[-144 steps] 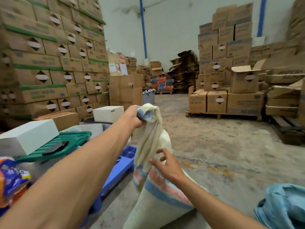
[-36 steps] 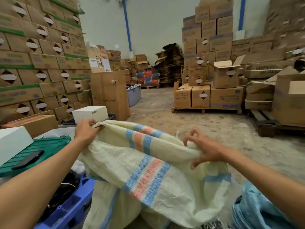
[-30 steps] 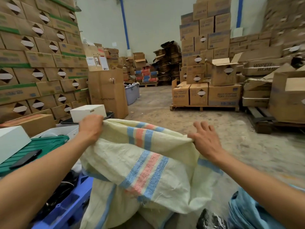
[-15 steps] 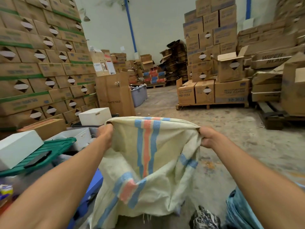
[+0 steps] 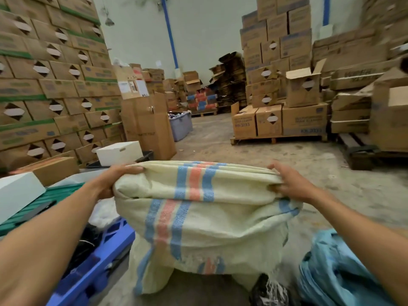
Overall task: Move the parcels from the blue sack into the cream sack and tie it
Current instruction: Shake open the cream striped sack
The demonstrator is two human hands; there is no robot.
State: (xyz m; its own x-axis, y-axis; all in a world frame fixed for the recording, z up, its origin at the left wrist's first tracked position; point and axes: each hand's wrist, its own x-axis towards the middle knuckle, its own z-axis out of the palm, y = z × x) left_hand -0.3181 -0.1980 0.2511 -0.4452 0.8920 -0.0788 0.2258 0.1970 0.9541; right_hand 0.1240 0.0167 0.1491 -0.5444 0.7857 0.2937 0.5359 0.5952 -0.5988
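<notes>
The cream sack (image 5: 220, 221), woven with blue and pink stripes, hangs in front of me with its top edge folded over and stretched wide. My left hand (image 5: 112, 180) grips the sack's left top corner. My right hand (image 5: 289, 184) grips the right top corner. The sack's lower end rests on the concrete floor. The blue sack (image 5: 337, 272) lies crumpled at the bottom right, partly behind my right forearm. A dark wrapped parcel (image 5: 269, 292) lies on the floor between the two sacks.
A blue plastic crate (image 5: 97, 261) stands at the lower left, beside a green lid (image 5: 55, 195) and white boxes (image 5: 119, 149). Stacked cardboard cartons wall the left (image 5: 55, 85) and the right (image 5: 287, 85). Bare concrete floor (image 5: 220, 142) runs ahead between them.
My hands have pulled the sack's top edge wider apart and folded it over, so the striped band now lies doubled. The view has tilted down slightly.
</notes>
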